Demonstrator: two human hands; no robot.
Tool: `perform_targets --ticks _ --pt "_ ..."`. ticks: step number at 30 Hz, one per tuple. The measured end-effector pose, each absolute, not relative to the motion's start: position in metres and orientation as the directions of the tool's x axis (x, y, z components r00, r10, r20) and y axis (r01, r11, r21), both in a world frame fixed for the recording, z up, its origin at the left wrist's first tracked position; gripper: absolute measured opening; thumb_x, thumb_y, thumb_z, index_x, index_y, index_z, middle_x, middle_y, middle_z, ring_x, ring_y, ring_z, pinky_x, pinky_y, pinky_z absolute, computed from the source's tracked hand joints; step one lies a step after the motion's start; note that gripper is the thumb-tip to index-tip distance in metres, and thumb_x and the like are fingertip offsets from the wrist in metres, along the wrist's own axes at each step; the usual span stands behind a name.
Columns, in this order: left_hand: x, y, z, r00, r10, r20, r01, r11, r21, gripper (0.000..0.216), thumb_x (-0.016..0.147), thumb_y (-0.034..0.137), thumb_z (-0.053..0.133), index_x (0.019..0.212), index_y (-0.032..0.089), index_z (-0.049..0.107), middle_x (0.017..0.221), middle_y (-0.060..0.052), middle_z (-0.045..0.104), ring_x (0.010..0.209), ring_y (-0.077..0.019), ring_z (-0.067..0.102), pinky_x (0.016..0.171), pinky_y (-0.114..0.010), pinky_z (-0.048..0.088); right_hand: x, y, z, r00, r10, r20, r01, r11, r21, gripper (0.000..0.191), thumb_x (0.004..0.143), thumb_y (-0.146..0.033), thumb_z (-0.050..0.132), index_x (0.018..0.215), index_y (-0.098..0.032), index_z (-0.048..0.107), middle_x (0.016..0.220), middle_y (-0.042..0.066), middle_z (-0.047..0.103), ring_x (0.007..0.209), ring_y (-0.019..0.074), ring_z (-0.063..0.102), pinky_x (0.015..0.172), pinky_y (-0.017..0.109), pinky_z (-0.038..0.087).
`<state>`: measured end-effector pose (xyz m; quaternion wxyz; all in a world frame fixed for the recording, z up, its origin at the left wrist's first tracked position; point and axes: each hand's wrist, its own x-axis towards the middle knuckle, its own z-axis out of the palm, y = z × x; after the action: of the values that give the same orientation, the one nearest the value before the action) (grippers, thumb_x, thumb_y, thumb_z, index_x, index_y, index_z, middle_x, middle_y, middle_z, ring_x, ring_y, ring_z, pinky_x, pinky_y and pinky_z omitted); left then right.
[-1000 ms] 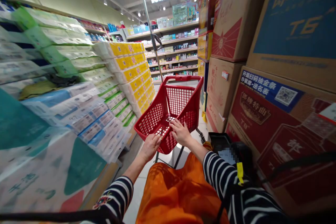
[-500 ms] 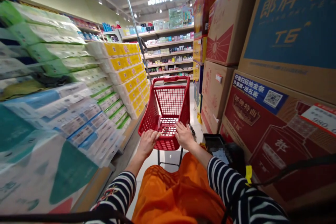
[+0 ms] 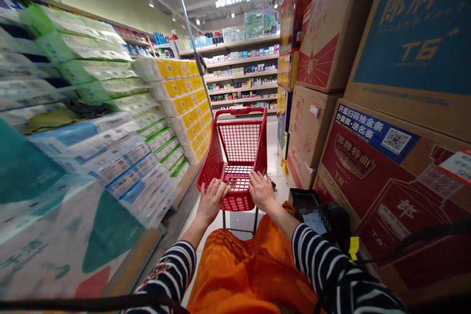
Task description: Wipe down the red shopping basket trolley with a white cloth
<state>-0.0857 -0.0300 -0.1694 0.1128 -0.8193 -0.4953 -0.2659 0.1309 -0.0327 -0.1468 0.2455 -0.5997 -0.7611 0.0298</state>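
A red plastic shopping cart point(image 3: 241, 142) with grid walls stands right in front of me. My left hand point(image 3: 212, 198) is on the left end of its near rim, palm down, the fingers over the bar and slightly apart. At the right end of the same rim, my right hand point(image 3: 262, 190) holds on with its fingers bent forward over the edge. The stretch of bar under both palms is hidden. Through the cart's basket I see its grid bottom, with no goods in it.
Tissue packs point(image 3: 184, 108) are stacked along the left, with a large white-and-teal pack point(image 3: 73, 240) nearest. Cartons point(image 3: 371, 171) rise close on the right, a black bin point(image 3: 305, 199) at their foot. Ahead, a thin metal pole point(image 3: 189, 29) stands before stocked shelves point(image 3: 243, 59).
The view has turned slightly left, so shelves and cartons shift right. The left hand's fingers look straighter and more spread on the rim; the right hand stays in place.
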Motion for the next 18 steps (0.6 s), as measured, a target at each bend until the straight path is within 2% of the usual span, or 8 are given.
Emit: perform_targets --ticks 3,6,10,15,18 --pt "-0.064 -0.032 -0.174 0.334 0.751 0.570 0.856 -0.494 0.149 0.033 0.086 0.024 0.045 0.116 0.024 0.058 0.129 -0.013 0.052 0.127 -0.0294 0.038 0.104 -0.056 0.024 0.125 -0.034 -0.149 -0.139 0.924 0.355 0.903 0.265 -0.337 0.046 0.091 -0.026 0.031 0.135 -0.017 0.040 0.144 0.007 0.034 0.134 0.0232 0.026 0.108 0.051 0.016" --pt "-0.026 -0.035 -0.177 0.335 0.728 0.598 0.820 -0.538 0.196 0.034 0.085 0.024 0.045 0.117 0.025 0.057 0.130 -0.012 0.052 0.128 -0.0289 0.037 0.106 -0.055 0.022 0.123 -0.035 -0.152 -0.134 0.924 0.357 0.908 0.259 -0.329 0.047 0.091 -0.026 0.031 0.136 -0.017 0.039 0.144 0.008 0.033 0.134 0.0232 0.026 0.107 0.051 0.017" --pt "-0.032 -0.037 -0.176 0.378 0.726 0.574 0.822 -0.548 0.152 0.035 0.085 0.024 0.046 0.119 0.027 0.056 0.127 -0.010 0.054 0.127 -0.0264 0.039 0.108 -0.056 0.015 0.128 -0.034 -0.149 -0.129 0.927 0.353 0.913 0.250 -0.322 0.046 0.090 -0.029 0.033 0.135 -0.020 0.040 0.144 0.006 0.034 0.134 0.0239 0.025 0.107 0.052 0.015" --pt "-0.085 -0.033 -0.171 0.244 0.787 0.567 0.917 -0.377 0.129 0.031 0.086 0.030 0.043 0.112 0.025 0.059 0.123 -0.011 0.057 0.122 -0.0295 0.043 0.103 -0.058 0.021 0.123 -0.038 -0.138 -0.104 0.935 0.338 0.901 0.233 -0.367 0.046 0.088 -0.028 0.035 0.132 -0.019 0.044 0.143 0.005 0.035 0.134 0.0250 0.023 0.108 0.054 0.013" --pt "-0.072 -0.033 -0.170 0.210 0.799 0.563 0.924 -0.350 0.152 0.031 0.086 0.032 0.041 0.108 0.021 0.060 0.120 -0.013 0.057 0.120 -0.0293 0.043 0.103 -0.056 0.023 0.114 -0.046 -0.136 -0.117 0.921 0.371 0.884 0.267 -0.384 0.046 0.088 -0.026 0.036 0.132 -0.015 0.044 0.144 0.007 0.034 0.136 0.0237 0.020 0.109 0.052 0.012"
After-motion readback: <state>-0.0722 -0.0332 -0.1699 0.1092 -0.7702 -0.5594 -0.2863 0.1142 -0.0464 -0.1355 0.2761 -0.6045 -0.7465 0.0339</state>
